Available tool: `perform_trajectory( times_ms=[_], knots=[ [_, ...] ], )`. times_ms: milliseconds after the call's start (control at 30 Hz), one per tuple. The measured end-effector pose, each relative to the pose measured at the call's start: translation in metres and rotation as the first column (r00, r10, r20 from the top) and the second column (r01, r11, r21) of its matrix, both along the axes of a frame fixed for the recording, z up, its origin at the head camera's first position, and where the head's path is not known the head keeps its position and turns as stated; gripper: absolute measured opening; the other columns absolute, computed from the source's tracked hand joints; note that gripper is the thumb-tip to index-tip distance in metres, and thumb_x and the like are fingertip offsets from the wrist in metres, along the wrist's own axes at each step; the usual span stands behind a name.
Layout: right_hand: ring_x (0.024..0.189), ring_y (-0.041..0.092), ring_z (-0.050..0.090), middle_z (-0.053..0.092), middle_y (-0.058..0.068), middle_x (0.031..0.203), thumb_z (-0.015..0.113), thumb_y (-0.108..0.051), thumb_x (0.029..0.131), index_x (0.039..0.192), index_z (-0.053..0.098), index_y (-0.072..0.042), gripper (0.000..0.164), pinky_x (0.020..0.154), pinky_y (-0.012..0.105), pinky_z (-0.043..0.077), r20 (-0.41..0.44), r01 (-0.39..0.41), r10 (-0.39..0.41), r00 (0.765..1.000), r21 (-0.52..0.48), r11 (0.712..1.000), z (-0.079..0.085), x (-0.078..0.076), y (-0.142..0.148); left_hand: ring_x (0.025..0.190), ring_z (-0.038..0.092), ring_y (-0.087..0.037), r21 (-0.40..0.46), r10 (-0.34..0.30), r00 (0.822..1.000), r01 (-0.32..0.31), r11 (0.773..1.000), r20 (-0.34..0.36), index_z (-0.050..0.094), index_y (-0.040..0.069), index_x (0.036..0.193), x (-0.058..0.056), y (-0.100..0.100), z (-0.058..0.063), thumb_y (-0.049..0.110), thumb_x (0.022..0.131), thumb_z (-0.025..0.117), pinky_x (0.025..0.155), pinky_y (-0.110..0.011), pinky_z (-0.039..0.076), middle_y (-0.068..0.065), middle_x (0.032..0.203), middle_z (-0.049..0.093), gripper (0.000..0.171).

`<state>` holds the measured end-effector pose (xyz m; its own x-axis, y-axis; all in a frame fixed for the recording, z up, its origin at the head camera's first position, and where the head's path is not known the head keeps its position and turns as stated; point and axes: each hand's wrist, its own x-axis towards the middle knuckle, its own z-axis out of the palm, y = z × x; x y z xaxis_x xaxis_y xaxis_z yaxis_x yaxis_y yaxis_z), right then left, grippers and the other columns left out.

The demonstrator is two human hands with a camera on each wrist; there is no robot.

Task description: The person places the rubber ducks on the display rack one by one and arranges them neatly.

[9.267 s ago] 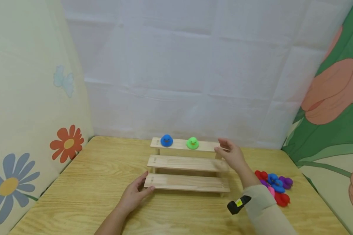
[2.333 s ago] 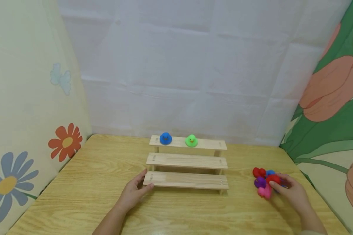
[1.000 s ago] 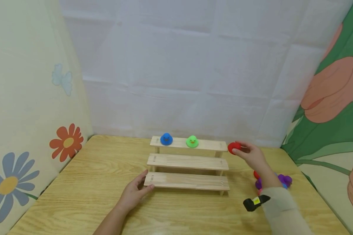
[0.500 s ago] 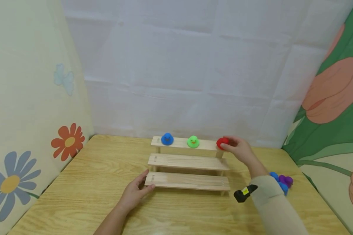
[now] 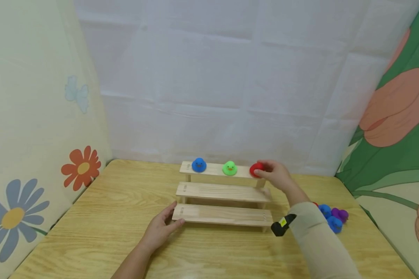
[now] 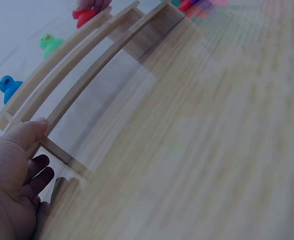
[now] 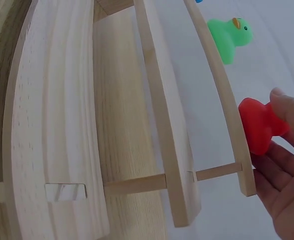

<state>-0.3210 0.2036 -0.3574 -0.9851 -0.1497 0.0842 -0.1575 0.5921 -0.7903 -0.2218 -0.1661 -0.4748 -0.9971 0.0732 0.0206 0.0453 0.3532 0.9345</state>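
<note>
A three-step wooden display rack (image 5: 223, 192) stands on the table. On its top step sit a blue rubber duck (image 5: 198, 165) at the left and a green rubber duck (image 5: 229, 168) near the middle. My right hand (image 5: 279, 177) pinches a red rubber duck (image 5: 255, 169) at that step's right end, thumb on the near side. In the right wrist view the red duck (image 7: 257, 126) is right at the step's edge, its head between thumb and fingers. My left hand (image 5: 158, 228) grips the left end of the lowest step, thumb at its front edge (image 6: 50, 125).
To the right on the wood-grain table (image 5: 209, 255) lies a pile of ducks, with blue ducks (image 5: 335, 224), a purple duck (image 5: 340, 214) and a bit of red showing; my right sleeve (image 5: 310, 228) hides part of it. A white cloth (image 5: 202, 77) hangs behind, with flower-printed panels at both sides.
My right hand has picked a red duck from the pile and carried it left to the top step, sliding further left in the last half second. The left hand stays at the rack.
</note>
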Motion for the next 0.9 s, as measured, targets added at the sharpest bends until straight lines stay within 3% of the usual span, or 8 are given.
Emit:
perform_trajectory(
  times_ms=[900],
  knots=[
    [0.119,0.036,0.058,0.06,0.023,0.131,0.068,-0.022,0.093,0.139,0.051,-0.001,0.054,0.099,0.046,0.05,-0.031,0.003,-0.003,1.0,0.003,1.0,-0.0073,-0.0001,-0.0063,0.137,0.043,-0.042,-0.016,0.006,1.0,-0.006,1.0,-0.031,0.033,-0.003,0.149,0.0004,0.0008,0.0014,0.024,0.09,0.072,0.117,-0.058,0.025,-0.025,0.141,0.052,0.076]
  ],
)
